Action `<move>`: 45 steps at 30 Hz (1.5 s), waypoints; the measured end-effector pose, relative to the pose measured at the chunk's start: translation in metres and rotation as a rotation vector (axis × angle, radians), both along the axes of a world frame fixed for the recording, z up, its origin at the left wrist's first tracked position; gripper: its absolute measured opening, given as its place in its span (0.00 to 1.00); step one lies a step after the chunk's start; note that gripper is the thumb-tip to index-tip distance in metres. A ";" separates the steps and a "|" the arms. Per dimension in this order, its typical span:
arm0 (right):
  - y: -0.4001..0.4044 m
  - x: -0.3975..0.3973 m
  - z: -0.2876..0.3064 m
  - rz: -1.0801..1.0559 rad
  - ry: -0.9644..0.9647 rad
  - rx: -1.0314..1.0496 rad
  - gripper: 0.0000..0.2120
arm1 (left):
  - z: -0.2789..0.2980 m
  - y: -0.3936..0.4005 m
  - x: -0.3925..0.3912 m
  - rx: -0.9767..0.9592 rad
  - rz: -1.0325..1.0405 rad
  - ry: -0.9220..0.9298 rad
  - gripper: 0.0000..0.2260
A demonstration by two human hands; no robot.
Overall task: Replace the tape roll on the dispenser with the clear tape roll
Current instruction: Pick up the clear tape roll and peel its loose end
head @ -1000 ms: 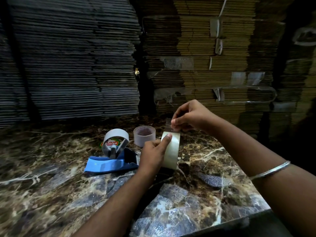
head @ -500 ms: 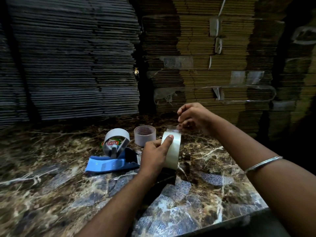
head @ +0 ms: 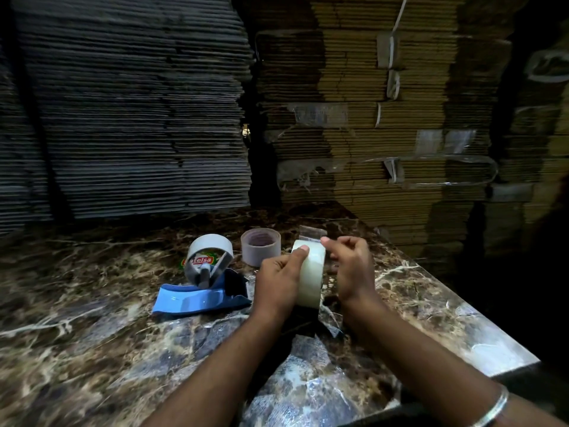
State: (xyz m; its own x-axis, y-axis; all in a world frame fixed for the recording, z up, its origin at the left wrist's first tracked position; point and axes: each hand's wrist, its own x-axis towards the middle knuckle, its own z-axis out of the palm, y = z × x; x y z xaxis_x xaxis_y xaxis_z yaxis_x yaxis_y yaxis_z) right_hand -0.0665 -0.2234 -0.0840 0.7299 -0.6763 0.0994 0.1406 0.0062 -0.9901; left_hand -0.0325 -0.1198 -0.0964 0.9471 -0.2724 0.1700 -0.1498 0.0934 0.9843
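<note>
Head view: my left hand (head: 278,280) has a firm grip on the clear tape roll (head: 310,274), on edge above the bench (head: 92,349); my right hand (head: 351,266) pinches its loose end (head: 311,234) at the top. Dispenser (head: 203,295) lies just left, nearer my left hand, old roll (head: 209,251) on it.

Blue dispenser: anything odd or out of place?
Yes: the blue plastic tape dispenser lies tipped on its side on the marble counter, its grey roll still mounted. The left hand holds the clear tape roll.
</note>
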 end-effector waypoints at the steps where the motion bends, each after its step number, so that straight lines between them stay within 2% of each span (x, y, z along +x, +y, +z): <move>1: 0.003 0.001 -0.004 0.010 0.009 -0.003 0.25 | 0.002 0.000 -0.001 -0.006 0.011 0.008 0.19; 6: 0.010 0.006 -0.009 0.042 -0.039 -0.040 0.24 | 0.009 0.004 -0.008 -0.018 -0.003 0.071 0.14; 9: 0.009 0.006 -0.014 0.078 -0.067 -0.004 0.23 | 0.009 0.005 -0.009 -0.030 -0.028 0.070 0.15; 12: 0.008 0.005 -0.017 0.121 -0.121 0.051 0.23 | 0.006 0.003 -0.006 -0.040 -0.044 0.054 0.22; 15: 0.005 0.006 -0.018 0.131 -0.135 0.060 0.24 | 0.004 0.003 -0.005 -0.025 -0.017 0.045 0.19; 19: 0.006 0.009 -0.018 0.106 -0.126 0.043 0.17 | 0.005 0.003 -0.003 -0.017 -0.009 0.090 0.16; 23: 0.009 0.007 -0.019 0.116 -0.155 0.040 0.19 | 0.010 0.001 -0.006 0.016 0.014 0.102 0.17; 27: 0.010 0.004 -0.020 0.120 -0.172 -0.008 0.18 | 0.010 0.000 -0.005 0.082 0.053 0.056 0.17; 33: 0.008 0.010 -0.028 0.032 -0.110 -0.160 0.13 | 0.012 0.000 -0.009 0.083 0.065 0.063 0.18; 36: 0.010 0.002 -0.028 0.077 -0.119 -0.191 0.18 | 0.013 0.002 -0.010 0.018 0.071 0.109 0.18; 39: 0.011 -0.004 -0.034 0.275 -0.099 -0.216 0.29 | 0.014 0.006 -0.007 -0.046 0.106 0.157 0.19; 42: 0.009 -0.005 -0.037 0.363 -0.109 -0.300 0.41 | 0.018 0.012 -0.006 -0.058 0.111 0.148 0.17; 45: 0.009 -0.006 -0.034 0.459 -0.175 -0.213 0.43 | 0.024 0.013 -0.008 -0.121 0.028 0.149 0.14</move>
State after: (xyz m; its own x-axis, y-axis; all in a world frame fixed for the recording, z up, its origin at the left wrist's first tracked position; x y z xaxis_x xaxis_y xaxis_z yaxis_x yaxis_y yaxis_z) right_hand -0.0721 -0.2149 -0.1180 0.9062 -0.2425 0.3465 0.3338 -0.0929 -0.9381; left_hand -0.0402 -0.1066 -0.0729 0.9710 -0.2321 0.0572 -0.0074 0.2101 0.9777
